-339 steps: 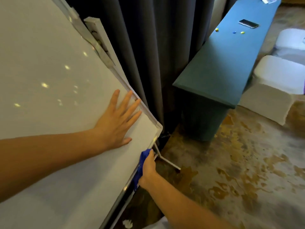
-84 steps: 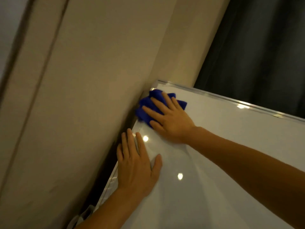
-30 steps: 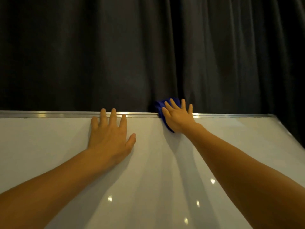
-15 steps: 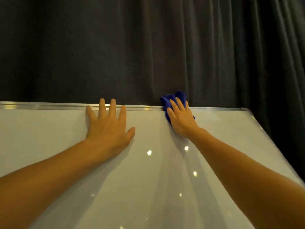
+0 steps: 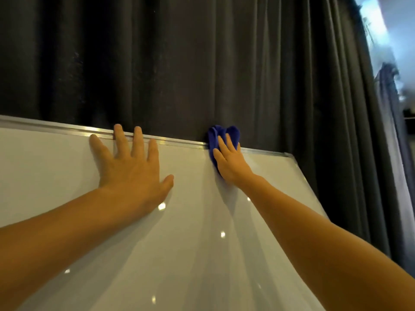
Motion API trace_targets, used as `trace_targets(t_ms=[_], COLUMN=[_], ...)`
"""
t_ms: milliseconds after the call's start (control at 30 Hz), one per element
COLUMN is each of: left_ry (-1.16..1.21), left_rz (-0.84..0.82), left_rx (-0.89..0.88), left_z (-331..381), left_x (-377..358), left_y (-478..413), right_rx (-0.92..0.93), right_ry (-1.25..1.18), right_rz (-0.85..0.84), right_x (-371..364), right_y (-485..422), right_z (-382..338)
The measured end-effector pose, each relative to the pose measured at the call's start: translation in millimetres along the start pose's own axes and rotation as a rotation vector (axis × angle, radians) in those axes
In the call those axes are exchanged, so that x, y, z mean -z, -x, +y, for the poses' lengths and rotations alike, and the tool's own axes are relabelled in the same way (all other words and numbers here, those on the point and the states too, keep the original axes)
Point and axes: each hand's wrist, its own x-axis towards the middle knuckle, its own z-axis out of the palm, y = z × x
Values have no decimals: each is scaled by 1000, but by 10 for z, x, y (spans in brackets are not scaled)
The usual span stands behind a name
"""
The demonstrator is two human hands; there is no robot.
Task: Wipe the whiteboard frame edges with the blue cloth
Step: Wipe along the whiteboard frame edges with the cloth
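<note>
The whiteboard (image 5: 190, 232) fills the lower half of the view, with its silver top frame edge (image 5: 179, 142) running left to right and its top right corner at the right. My right hand (image 5: 229, 161) presses the blue cloth (image 5: 221, 134) over that top edge, a short way left of the corner; the cloth bunches up above my fingers. My left hand (image 5: 132, 169) lies flat on the board with fingers spread, fingertips touching the top frame, holding nothing.
A dark pleated curtain (image 5: 202, 63) hangs right behind the board. A bright window strip (image 5: 390, 63) shows at the far right. The board's right frame edge (image 5: 307, 185) slants down from the corner.
My right hand has slid the cloth rightward along the top frame toward the right corner. My left hand stays flat on the board. The view has tilted slightly.
</note>
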Motion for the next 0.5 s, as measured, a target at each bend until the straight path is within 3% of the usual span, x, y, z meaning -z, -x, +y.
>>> trace_targets(t_ms=[133,267,367,500], left_ry=[-10,-28,-58,-67], left_rz=[15,22,-29,-39], left_rx=[12,39,71,61], left_z=[640,1413,1909,2545], left_x=[-24,-110,-180,-223], left_y=[-174,-386,-561,-806], right_rx=[289,529,362,-120], right_ry=[-259,-222,-155,-155], right_rz=[157,161,156,156], right_x=[-199,-269,-310,-303], right_y=[98,67,-149,-349], right_z=[-55,577,1563,2731])
